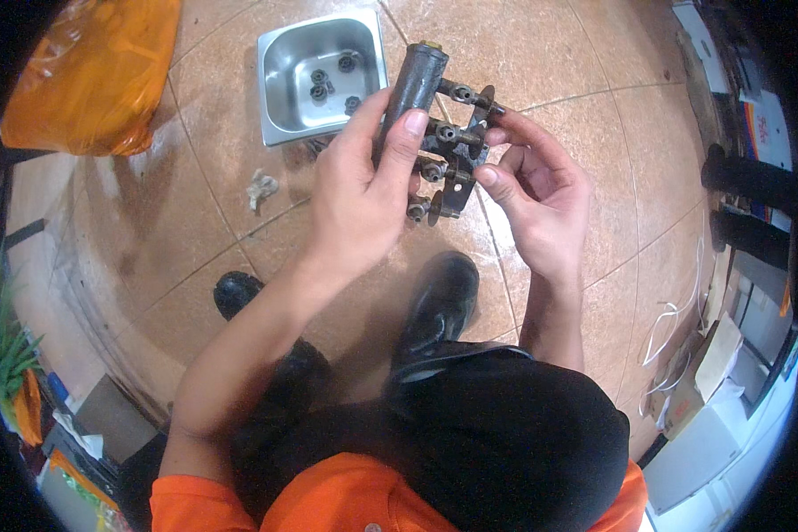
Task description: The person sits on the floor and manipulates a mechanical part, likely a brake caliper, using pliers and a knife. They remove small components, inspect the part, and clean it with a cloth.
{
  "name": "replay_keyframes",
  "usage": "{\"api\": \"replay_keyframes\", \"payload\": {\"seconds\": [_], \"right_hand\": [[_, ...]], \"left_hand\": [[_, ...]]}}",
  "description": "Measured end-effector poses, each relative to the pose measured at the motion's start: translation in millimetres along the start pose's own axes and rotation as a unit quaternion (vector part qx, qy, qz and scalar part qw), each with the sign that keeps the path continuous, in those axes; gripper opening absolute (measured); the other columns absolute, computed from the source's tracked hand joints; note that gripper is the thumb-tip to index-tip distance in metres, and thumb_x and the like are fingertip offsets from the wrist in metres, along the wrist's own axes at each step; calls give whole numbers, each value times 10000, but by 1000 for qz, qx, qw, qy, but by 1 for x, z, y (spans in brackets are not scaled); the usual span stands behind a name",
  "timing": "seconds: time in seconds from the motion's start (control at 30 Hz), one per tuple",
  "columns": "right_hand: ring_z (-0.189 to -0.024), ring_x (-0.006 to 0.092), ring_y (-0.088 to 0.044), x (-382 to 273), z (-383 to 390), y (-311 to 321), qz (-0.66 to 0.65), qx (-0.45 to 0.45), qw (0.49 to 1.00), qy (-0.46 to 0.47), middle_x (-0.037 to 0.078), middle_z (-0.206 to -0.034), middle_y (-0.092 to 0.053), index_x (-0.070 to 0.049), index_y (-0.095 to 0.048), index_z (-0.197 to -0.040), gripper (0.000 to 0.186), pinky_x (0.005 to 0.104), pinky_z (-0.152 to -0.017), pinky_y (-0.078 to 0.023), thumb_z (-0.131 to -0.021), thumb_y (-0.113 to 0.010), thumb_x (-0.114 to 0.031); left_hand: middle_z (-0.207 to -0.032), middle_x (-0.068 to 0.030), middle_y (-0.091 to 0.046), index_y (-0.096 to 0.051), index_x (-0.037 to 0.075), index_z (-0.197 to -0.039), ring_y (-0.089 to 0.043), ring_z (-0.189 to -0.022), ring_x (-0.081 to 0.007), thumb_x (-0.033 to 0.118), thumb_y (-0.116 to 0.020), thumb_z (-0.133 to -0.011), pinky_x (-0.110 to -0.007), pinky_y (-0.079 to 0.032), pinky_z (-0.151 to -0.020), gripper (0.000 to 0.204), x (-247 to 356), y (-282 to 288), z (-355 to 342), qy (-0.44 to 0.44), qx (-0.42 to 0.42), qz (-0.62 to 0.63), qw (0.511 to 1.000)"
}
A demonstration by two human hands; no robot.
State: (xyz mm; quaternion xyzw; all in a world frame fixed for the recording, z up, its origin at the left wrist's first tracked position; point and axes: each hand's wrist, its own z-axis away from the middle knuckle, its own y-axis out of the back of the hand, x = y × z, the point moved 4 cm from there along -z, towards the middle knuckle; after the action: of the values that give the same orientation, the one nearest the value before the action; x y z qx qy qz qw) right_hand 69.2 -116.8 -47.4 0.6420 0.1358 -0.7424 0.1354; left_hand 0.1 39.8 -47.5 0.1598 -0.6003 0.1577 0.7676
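Note:
Above the floor I hold a dark metal valve manifold [448, 133], a thick pipe with a brass-coloured end and several small side valves. My left hand [363, 182] is closed around the pipe, thumb on top. At the valves' other ends are round discs and a dark bracket plate. My right hand [541, 182] is curled at that side, with index fingertip on an upper valve stem and thumb at a lower one; its other fingers are bent. Behind my left hand stands a steel tray [279, 93] with several small dark round parts [319, 78] in it.
Orange plastic [97, 75] hangs at the far left. A crumpled whitish scrap [261, 188] lies on the tiled floor [195, 204]. My dark boots [443, 293] are below my hands. To the right are a white cable [669, 319] and boxes [696, 470]; green leaves [9, 346] are at left.

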Motion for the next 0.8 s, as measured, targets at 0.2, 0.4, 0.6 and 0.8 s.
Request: {"api": "replay_keyframes", "payload": {"seconds": [0.2, 0.4, 0.6, 0.8], "right_hand": [[-640, 45, -509, 7, -4, 0, 57, -3, 998, 20, 8, -885, -633, 3, -688, -1035, 300, 184, -576, -425, -748, -774, 3], [-650, 72, -548, 5, -4, 1, 174, 3, 983, 66, 70, -829, -656, 40, -676, -997, 258, 240, -605, -471, -768, -763, -43], [-769, 93, -641, 0, -5, -1, 166, -38, 985, -36, 105, -794, -661, 53, -646, -1049, 257, 249, -674, -513, -813, -716, -19], [-806, 137, -654, 9, -1, 4, 33, -53, 997, -50, 90, -860, -664, 60, -614, -1116, 318, 246, -691, -545, -811, -702, 47]], "left_hand": [[-677, 8, -536, -559, 29, -1202, -526, -547, -59, 353, -514, -998, -218, -426, -450, 385, -1, -1, 1, 98, -30, 54, 993], [-700, -73, -605, -547, 14, -1205, -610, -593, -134, 329, -517, -997, -296, -477, -519, 379, 2, -2, 0, -12, -9, -37, 999], [-742, -186, -645, -541, 12, -1217, -685, -682, -289, 293, -536, -983, -378, -498, -583, 366, -1, -1, -4, -73, -5, -95, 993], [-689, -178, -625, -552, 2, -1169, -678, -663, -294, 291, -529, -984, -386, -486, -577, 344, 2, -1, -4, -81, -11, -92, 992]]}}
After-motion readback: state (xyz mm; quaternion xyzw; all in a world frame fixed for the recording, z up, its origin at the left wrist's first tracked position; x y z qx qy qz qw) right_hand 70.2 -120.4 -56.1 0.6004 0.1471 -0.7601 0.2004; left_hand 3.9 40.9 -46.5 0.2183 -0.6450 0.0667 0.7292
